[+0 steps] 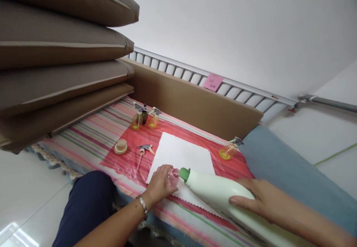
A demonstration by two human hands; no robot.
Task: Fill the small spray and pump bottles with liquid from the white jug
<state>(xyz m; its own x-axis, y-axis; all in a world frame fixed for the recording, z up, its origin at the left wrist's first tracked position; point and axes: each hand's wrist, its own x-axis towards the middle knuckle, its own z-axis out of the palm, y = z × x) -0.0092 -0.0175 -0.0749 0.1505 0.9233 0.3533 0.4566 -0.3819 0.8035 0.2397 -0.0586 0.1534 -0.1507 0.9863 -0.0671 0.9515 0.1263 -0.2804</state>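
My left hand (pixel 160 183) is wrapped around a small clear pink bottle (pixel 173 177) with no spray head on it. In my right hand (pixel 255 198) is a large pale green bottle (pixel 220 191), tipped over so that its green mouth (pixel 184 174) meets or nearly meets the neck of the pink bottle. Whether liquid flows between them I cannot tell. Both bottles are above a white sheet with scalloped edges (pixel 181 148). To the left lie a trigger spray head (pixel 145 149) with its pink dip tube and a round cream-coloured cap (pixel 121 146).
A red plastic sheet (pixel 128 156) covers part of the striped cloth (pixel 92 133). Spray bottles (pixel 154 120) stand at the back left, and another spray bottle (pixel 228 150) at the right. Stacked brown cushions (pixel 61 50) rise at left; a brown board (pixel 192 98) and radiator (pixel 173 68) line the back.
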